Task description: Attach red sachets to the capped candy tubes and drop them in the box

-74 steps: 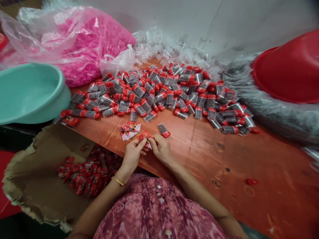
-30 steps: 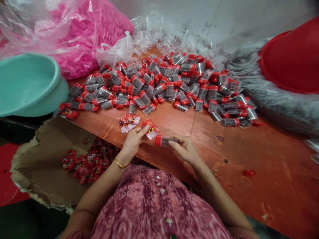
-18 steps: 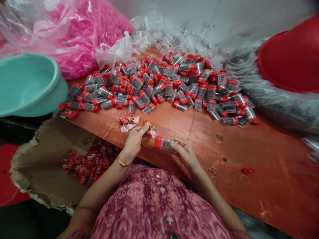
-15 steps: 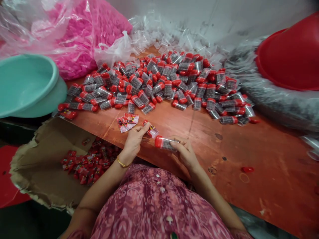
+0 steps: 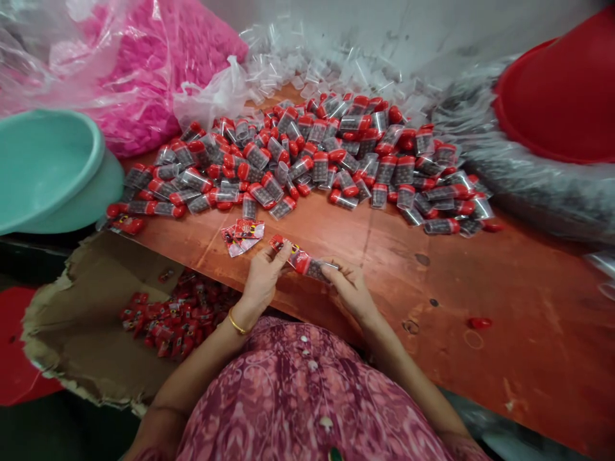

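Closed on a printed red plastic sleeve [image 5: 293, 255], my left hand [image 5: 263, 274] is over the table near its front edge. My right hand [image 5: 353, 289] grips the clear end of a small tube [image 5: 316, 269] with dark contents. The tube's red-capped end meets the sleeve and appears to be inside it. Several flat printed sleeves [image 5: 243, 235] lie just beyond my left hand. Further back is a heap of similar red-capped tubes [image 5: 321, 168].
A teal basin [image 5: 52, 163] and a bag of pink pieces [image 5: 144, 70] stand at left. Clear empty tubes [image 5: 321, 64] lie behind the heap. At right, a red tub [image 5: 562, 102] rests on a plastic bag. Below left, a cardboard box [image 5: 81, 320] holds wrapped red pieces.
My right hand has brought the tube's capped end up against the sleeve in my left hand; the red cap now shows through or beneath the print. The view has shifted slightly.
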Demonstrator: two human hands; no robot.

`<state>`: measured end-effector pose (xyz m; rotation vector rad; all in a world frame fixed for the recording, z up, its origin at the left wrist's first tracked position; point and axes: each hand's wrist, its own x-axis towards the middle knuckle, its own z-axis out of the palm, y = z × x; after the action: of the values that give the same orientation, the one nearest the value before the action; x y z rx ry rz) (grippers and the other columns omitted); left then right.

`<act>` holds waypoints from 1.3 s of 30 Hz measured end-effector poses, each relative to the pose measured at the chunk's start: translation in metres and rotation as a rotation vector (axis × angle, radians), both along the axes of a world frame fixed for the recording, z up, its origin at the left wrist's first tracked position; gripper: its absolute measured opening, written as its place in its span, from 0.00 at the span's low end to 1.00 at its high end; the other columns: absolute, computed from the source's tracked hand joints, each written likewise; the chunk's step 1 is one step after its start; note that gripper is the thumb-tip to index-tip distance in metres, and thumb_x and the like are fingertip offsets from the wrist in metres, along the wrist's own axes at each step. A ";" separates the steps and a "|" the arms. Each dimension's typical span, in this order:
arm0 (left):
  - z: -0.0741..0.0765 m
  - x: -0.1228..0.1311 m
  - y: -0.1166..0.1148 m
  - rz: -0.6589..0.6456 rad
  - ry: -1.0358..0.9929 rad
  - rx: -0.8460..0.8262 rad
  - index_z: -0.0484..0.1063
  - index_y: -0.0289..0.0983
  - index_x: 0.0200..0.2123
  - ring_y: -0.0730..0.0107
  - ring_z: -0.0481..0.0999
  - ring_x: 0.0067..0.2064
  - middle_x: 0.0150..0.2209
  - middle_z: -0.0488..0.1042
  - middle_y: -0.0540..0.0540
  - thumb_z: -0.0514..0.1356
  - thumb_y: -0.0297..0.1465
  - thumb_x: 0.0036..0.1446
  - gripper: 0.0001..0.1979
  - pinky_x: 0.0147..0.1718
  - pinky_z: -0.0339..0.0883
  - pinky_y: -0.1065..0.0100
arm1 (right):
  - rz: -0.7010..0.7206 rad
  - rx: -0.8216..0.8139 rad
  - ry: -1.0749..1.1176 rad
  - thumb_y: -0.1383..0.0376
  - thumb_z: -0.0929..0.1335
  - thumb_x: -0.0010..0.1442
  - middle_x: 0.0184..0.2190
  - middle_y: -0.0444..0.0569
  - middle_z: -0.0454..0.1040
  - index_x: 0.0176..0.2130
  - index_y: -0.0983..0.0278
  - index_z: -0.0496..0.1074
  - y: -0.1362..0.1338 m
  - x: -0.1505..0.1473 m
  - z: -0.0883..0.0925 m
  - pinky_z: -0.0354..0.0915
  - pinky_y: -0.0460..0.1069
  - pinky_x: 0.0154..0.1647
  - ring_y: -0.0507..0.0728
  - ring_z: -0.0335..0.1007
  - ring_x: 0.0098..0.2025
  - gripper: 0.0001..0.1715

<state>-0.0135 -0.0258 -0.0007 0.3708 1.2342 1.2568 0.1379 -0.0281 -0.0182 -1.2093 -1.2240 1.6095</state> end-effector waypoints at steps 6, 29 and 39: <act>-0.002 0.012 0.002 0.049 -0.075 0.020 0.69 0.34 0.24 0.80 0.69 0.23 0.21 0.73 0.54 0.73 0.39 0.25 0.23 0.25 0.63 0.76 | -0.048 0.154 -0.044 0.57 0.65 0.55 0.22 0.41 0.66 0.33 0.64 0.71 -0.006 -0.015 -0.011 0.58 0.44 0.25 0.48 0.58 0.23 0.13; -0.005 0.024 0.003 -0.080 -0.079 0.111 0.67 0.35 0.22 0.81 0.59 0.15 0.14 0.63 0.56 0.69 0.44 0.34 0.20 0.13 0.54 0.76 | -0.210 0.075 0.140 0.49 0.64 0.56 0.19 0.37 0.65 0.36 0.62 0.66 -0.010 -0.040 -0.010 0.54 0.42 0.12 0.45 0.55 0.13 0.19; -0.002 -0.001 0.003 -0.311 0.022 0.182 0.73 0.33 0.27 0.79 0.63 0.13 0.17 0.69 0.51 0.65 0.45 0.42 0.20 0.12 0.57 0.75 | -0.068 -0.083 0.319 0.43 0.62 0.55 0.20 0.36 0.66 0.31 0.61 0.63 -0.014 -0.047 -0.011 0.56 0.42 0.10 0.42 0.44 0.09 0.24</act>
<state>-0.0149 -0.0232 -0.0025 0.6841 1.0364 1.0986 0.0905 -0.0424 -0.0291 -0.9850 -0.9140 1.7374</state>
